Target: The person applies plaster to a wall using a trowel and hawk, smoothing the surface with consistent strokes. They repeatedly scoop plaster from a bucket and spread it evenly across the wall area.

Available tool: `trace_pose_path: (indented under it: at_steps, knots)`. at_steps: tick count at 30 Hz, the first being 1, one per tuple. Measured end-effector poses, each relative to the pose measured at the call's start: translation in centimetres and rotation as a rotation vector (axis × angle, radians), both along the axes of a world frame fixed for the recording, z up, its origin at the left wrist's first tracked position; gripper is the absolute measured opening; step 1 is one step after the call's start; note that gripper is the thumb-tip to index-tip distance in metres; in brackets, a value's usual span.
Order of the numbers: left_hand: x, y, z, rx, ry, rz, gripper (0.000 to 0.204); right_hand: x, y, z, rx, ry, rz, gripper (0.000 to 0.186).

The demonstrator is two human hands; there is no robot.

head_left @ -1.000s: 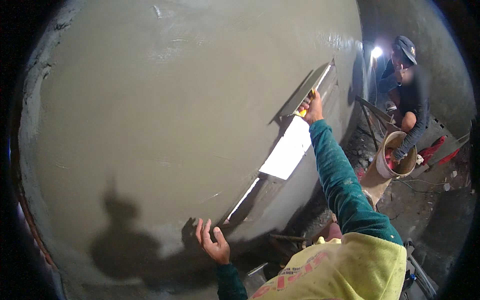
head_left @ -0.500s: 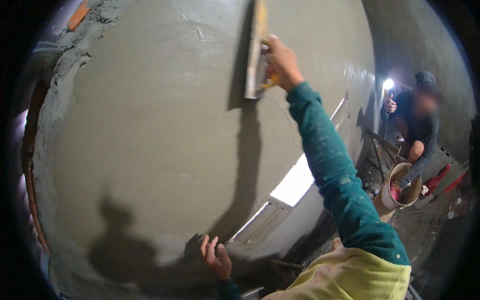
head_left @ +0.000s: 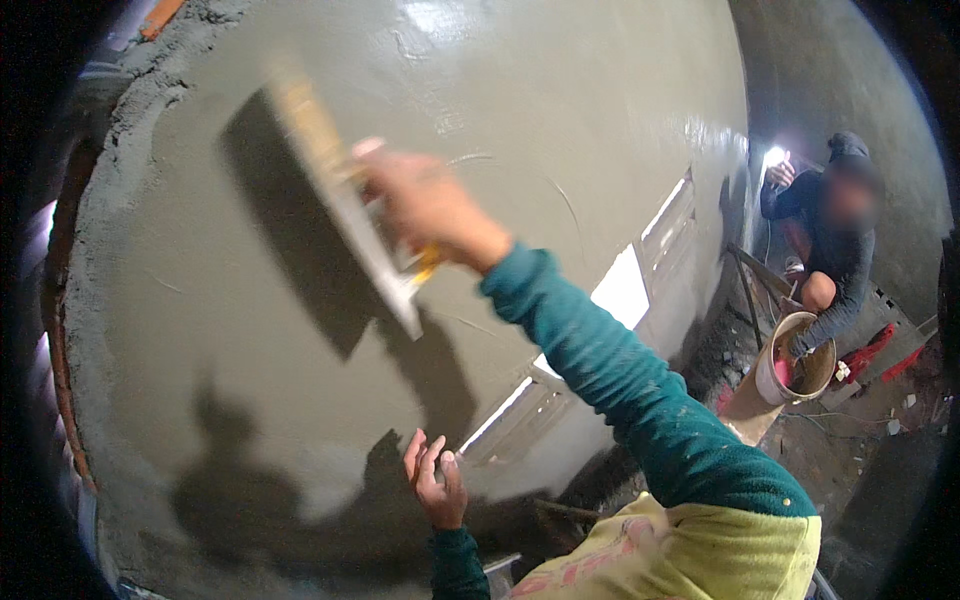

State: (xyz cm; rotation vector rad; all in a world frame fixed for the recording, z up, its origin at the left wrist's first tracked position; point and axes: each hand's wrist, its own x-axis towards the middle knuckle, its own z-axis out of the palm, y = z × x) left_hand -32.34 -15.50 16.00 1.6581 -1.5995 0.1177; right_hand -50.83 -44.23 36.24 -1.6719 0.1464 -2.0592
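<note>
My right hand (head_left: 435, 208) is wrapped round the yellow handle of a long plastering trowel (head_left: 345, 215). The trowel slants across the grey plastered wall (head_left: 180, 330), its top end blurred by motion. A dark shadow of it falls on the wet plaster to its left; whether the blade touches the wall I cannot tell. Lower down, my left hand (head_left: 438, 483) is raised near the wall with fingers apart and nothing in it. Thin curved ridges mark the plaster right of the trowel.
Bright slatted openings (head_left: 622, 288) cut through the wall at right. Beyond, a person (head_left: 840, 230) crouches with one hand in a bucket (head_left: 803, 385) and the other by a lit lamp (head_left: 775, 157). Rough mortar and brick (head_left: 75, 300) line the wall's left edge.
My right hand has swept the trowel left and down across the wall, tilting it from near upright to a slant. My left hand has risen slightly. The other person's raised hand has moved nearer the lamp.
</note>
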Motion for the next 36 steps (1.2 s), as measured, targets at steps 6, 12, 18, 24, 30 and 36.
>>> trace_pose_path:
  at_steps: [6, 12, 18, 24, 30, 36]
  knots:
    - [-1.3, 2.1, -0.8, 0.152, -0.026, 0.021, 0.026, -12.5, -1.9, -19.7, 1.217, -0.724, 0.215, 0.051]
    - [-2.6, 1.6, -2.2, 0.297, 0.008, -0.056, 0.025, -11.5, -1.2, -38.9, 1.289, -0.981, 0.645, 0.042]
    - [-1.1, 1.8, -2.8, 0.404, -0.016, -0.098, 0.025, -7.4, -1.8, -41.1, 1.339, -0.999, 0.513, 0.040]
    - [2.1, 3.0, -5.4, 0.398, 0.029, -0.072, 0.036, -6.7, -4.6, -40.4, 1.302, -0.907, 0.407, 0.041]
    - [3.6, 7.5, -5.6, 0.362, 0.009, -0.029, 0.035, -3.9, -3.6, -28.9, 1.230, -0.657, 0.105, 0.052]
    - [4.7, 7.8, -5.0, 0.283, -0.043, -0.073, 0.031, 2.1, -0.8, -9.7, 0.360, 0.193, -0.745, 0.021]
